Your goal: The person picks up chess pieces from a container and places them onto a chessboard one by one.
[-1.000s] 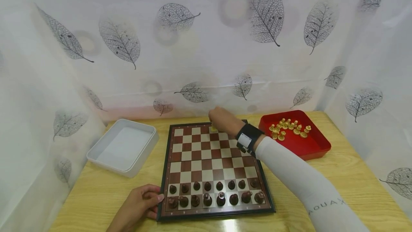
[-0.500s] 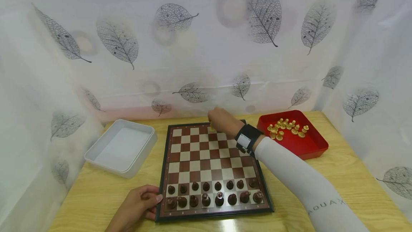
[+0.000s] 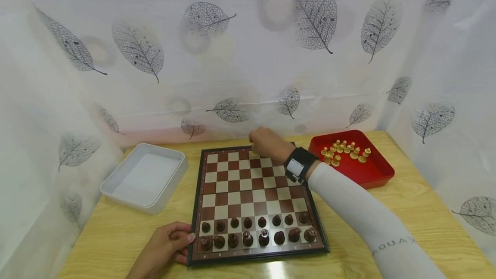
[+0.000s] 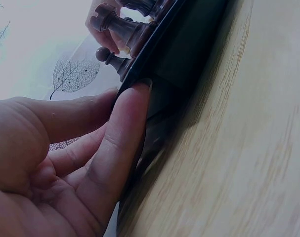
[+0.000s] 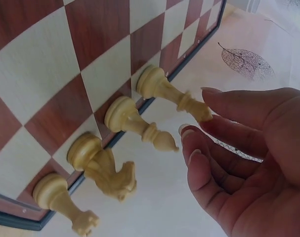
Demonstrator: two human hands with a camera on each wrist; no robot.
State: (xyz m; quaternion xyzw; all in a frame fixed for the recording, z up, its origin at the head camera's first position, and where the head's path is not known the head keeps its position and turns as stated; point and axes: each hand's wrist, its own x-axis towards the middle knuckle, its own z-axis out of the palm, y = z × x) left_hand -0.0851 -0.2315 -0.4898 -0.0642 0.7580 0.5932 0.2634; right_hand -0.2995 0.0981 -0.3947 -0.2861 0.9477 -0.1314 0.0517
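Observation:
At the far edge of the chessboard [image 3: 240,184], my right hand [image 3: 269,144] pinches a tall cream chess piece [image 5: 172,94] by its flared head. Its base stands on a light back-row square, and my fingertips partly hide the top. Beside it in the right wrist view stand a cream bishop [image 5: 140,123], a knight [image 5: 107,168] and a rook [image 5: 65,202]; the wrist hides them in the head view. My left hand [image 3: 166,244] grips the board's near left edge between thumb and fingers, close to a dark pawn [image 4: 115,61] and a dark rook [image 4: 122,29].
Two rows of dark chess pieces [image 3: 247,238] line the board's near side. Right of the board, a red tray [image 3: 372,180] holds several cream pieces [image 3: 341,147]. A white tray [image 3: 170,184] stands to the left on the wooden table [image 3: 116,236]. A leaf-print curtain [image 3: 248,68] hangs behind.
The head view has shifted slightly, carrying the scene a little to the left. Both hands keep their places at the board.

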